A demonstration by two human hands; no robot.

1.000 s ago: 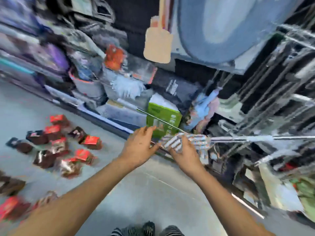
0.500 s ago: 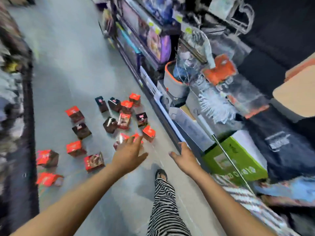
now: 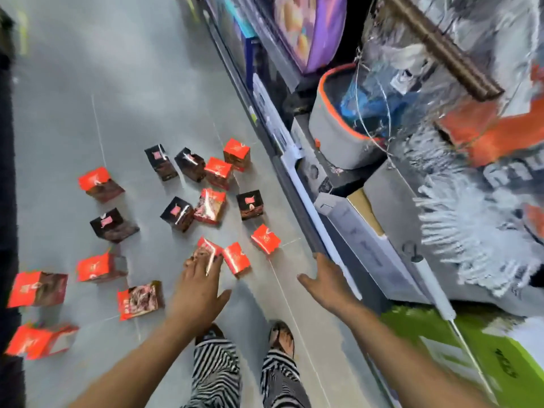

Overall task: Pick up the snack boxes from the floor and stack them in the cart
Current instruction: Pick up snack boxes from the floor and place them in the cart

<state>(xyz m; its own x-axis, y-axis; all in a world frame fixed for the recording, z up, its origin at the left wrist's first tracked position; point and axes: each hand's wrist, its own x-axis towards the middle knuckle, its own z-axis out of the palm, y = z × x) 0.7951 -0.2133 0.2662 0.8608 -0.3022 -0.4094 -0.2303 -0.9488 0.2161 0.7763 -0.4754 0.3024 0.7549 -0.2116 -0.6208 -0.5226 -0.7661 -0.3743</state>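
Several small red and dark brown snack boxes lie scattered on the grey floor (image 3: 147,83). My left hand (image 3: 200,287) is open, fingers spread, its fingertips over a red box (image 3: 209,247). Another red box (image 3: 237,259) lies just right of those fingers, and a third (image 3: 265,238) sits further right. My right hand (image 3: 326,281) is open and empty, hanging beside the shelf base. A thin metal rod (image 3: 459,340) at the lower right may be part of the cart; the cart itself is not clearly in view.
A store shelf (image 3: 294,184) runs up the right side, holding a grey bucket with an orange rim (image 3: 332,125), brushes and a green box (image 3: 482,357). My striped trouser legs (image 3: 215,372) and sandalled feet are at the bottom. A dark shelf edge (image 3: 6,201) borders the left.
My hands left the cart's bar and packet a second ago. The view swung down to the floor, and my left hand has reached to the nearest red box.
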